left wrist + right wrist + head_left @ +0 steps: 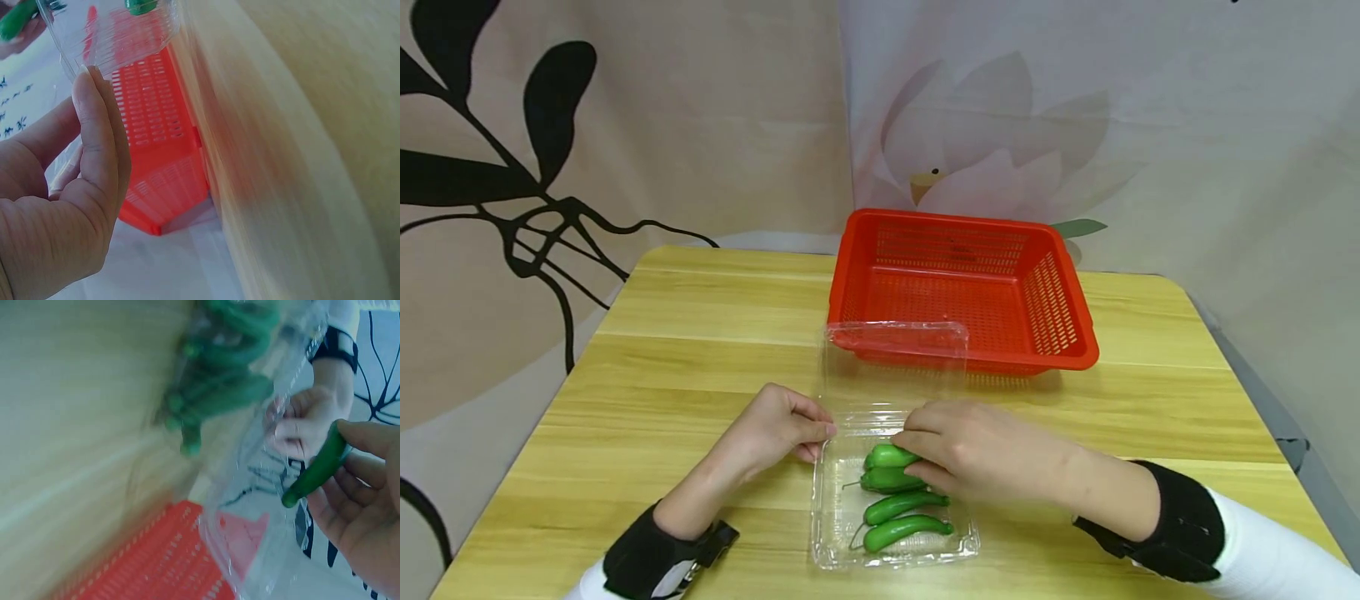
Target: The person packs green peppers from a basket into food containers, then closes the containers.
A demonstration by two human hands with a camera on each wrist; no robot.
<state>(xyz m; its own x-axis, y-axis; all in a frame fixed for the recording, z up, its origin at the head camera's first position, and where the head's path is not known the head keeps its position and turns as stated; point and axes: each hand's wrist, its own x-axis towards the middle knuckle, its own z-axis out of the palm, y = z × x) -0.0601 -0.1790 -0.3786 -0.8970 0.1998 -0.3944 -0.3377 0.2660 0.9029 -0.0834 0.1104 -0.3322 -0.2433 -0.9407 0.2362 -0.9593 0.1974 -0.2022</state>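
Note:
A clear plastic clamshell box (822, 533) lies with its lid (891, 375) raised at the far side. Several green chili peppers (907, 531) rest side by side in its base. My left hand (775, 433) pinches the box's left edge near the hinge, thumb uppermost; its fingertips also show at the clear plastic in the left wrist view. Over the far end of the base, my right hand (973, 446) holds one green chili pepper (319, 469) between thumb and fingers. The right hand's fingers hide parts of the peppers below in the head view.
Behind the box stands a red plastic basket (958, 312) with perforated walls, nothing visible inside it. The lid overlaps its front left corner in the head view. Everything sits on a wooden table (647, 375), with a printed cloth (737, 125) hanging behind.

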